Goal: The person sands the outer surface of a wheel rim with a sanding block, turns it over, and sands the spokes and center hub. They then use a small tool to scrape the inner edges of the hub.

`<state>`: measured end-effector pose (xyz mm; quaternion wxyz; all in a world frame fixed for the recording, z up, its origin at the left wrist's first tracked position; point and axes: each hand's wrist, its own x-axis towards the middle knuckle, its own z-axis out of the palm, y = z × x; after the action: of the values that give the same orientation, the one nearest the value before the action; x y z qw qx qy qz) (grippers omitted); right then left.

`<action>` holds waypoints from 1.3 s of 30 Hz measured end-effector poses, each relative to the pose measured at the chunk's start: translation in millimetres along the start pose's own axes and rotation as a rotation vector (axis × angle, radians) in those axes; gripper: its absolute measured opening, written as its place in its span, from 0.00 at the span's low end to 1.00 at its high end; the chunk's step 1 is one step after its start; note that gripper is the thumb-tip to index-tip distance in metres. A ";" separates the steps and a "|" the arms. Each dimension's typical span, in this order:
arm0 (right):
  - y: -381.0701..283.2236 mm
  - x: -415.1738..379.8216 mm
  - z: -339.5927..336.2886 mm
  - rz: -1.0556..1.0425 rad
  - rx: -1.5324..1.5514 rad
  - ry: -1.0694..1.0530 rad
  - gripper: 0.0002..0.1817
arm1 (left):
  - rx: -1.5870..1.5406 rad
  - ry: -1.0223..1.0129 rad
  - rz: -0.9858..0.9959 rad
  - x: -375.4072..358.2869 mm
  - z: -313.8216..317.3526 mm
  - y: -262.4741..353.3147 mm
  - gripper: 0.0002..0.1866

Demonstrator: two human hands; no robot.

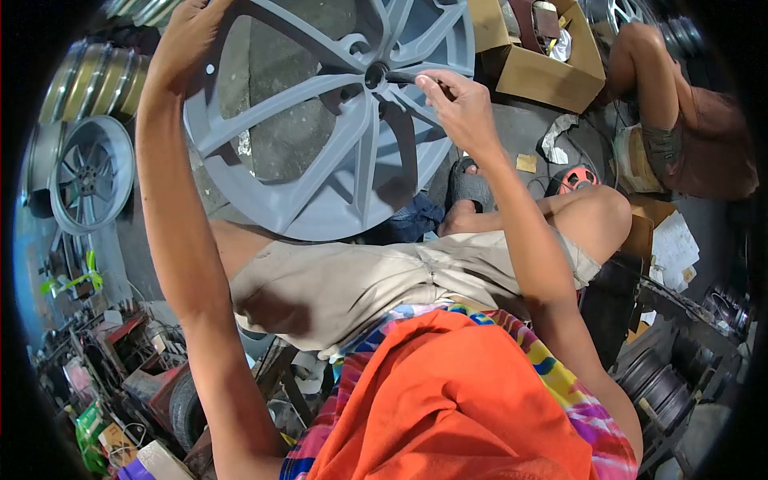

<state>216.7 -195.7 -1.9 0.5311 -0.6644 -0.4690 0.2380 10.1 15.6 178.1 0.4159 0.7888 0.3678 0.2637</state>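
Note:
A grey alloy wheel rim (332, 172) with several split spokes leans tilted against my lap and legs. At the top left, my left hand (200, 10) is closed on its outer edge; most of the fingers lie beyond the top of the view. My right hand (460, 108) pinches a slim dark tool (404, 78), whose tip reaches the hub hole (375, 77) in the wheel's middle. The kind of tool is too small to make out.
More wheel rims (90, 176) stand at the left. A cardboard box (552, 76) holding assorted items sits at the upper right, near another person's bent leg (644, 76). A red round object (578, 179) lies by my knee. Cluttered metal parts (136, 360) fill the lower left.

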 end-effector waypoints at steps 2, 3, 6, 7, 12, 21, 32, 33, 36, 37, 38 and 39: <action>9.6 10.6 6.9 -0.235 -0.239 0.023 0.10 | 0.000 -0.016 0.032 1.8 -1.7 -3.6 0.19; 14.7 16.4 10.7 -0.231 -0.238 0.027 0.10 | -0.003 -0.034 0.063 1.9 -0.2 -3.8 0.19; 28.7 21.3 18.2 -0.516 -0.417 0.010 0.09 | -0.007 0.006 0.147 -7.0 7.1 -0.6 0.19; 32.8 19.9 17.1 -0.507 -0.487 -0.030 0.10 | -0.008 0.011 0.144 -8.9 7.5 1.4 0.19; 15.4 18.9 17.4 -0.066 -0.229 -0.270 0.14 | -0.121 -0.022 0.087 0.6 2.5 -7.4 0.18; -4.0 38.7 -3.4 -0.264 -0.222 0.045 0.12 | -0.115 -0.029 0.028 -4.9 3.0 1.1 0.17; -17.8 58.3 1.4 -0.699 -0.491 -0.077 0.09 | -0.054 0.049 0.118 -14.4 15.9 13.1 0.19; -12.3 62.1 7.3 -0.702 -0.596 -0.100 0.09 | -0.002 0.041 0.066 -12.2 11.2 12.2 0.19; -8.4 51.5 21.1 -0.620 -0.745 -0.107 0.11 | -0.044 -0.001 -0.017 -3.3 1.8 -0.1 0.19; -8.9 46.4 24.4 -0.534 -0.788 -0.090 0.11 | -0.048 0.002 -0.024 -3.8 0.3 -4.6 0.19; -11.7 45.7 26.9 -0.532 -0.789 -0.094 0.11 | -0.036 -0.012 0.002 -5.0 1.7 -1.2 0.19; -15.5 50.1 29.1 -0.400 -0.617 -0.106 0.12 | -0.021 -0.020 0.037 -4.6 2.7 3.4 0.19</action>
<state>209.6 -137.9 12.1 0.3167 -0.6751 -0.6662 0.0109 10.6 9.5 179.1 0.4227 0.7939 0.3460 0.2672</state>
